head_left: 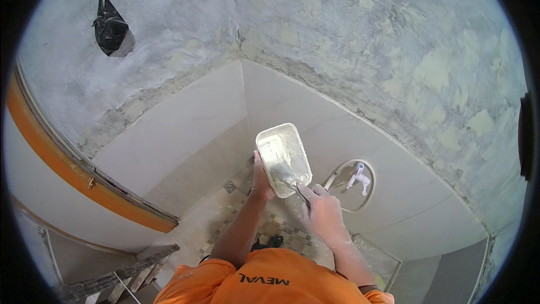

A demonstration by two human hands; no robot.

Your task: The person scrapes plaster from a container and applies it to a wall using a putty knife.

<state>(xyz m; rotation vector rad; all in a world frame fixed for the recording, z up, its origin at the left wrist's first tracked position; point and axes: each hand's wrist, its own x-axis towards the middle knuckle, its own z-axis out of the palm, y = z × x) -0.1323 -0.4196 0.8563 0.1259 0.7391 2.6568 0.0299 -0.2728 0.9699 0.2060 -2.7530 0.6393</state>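
Note:
My left hand (pixel 261 179) grips the side of a white rectangular plastic tub (pixel 301 155), tilted so its open top faces me. Pale, creamy putty (pixel 272 147) coats the left part of its inside. In my right hand (pixel 325 214) is a putty knife (pixel 286 173), held by its handle with fingers closed round it. Its broad blade lies inside the tub, against the putty. White residue covers parts of my right hand and wrist. Both hands are in front of my body, below the room's corner.
A white tap (pixel 360 180) and looped hose (pixel 368 197) are on the tiled wall at right. Patchy plaster (pixel 360 39) covers the upper walls; a black plastic bag (pixel 111 27) hangs at left. An orange frame (pixel 84 183) and wooden ladder (pixel 126 275) stand left, above mosaic floor (pixel 270 226).

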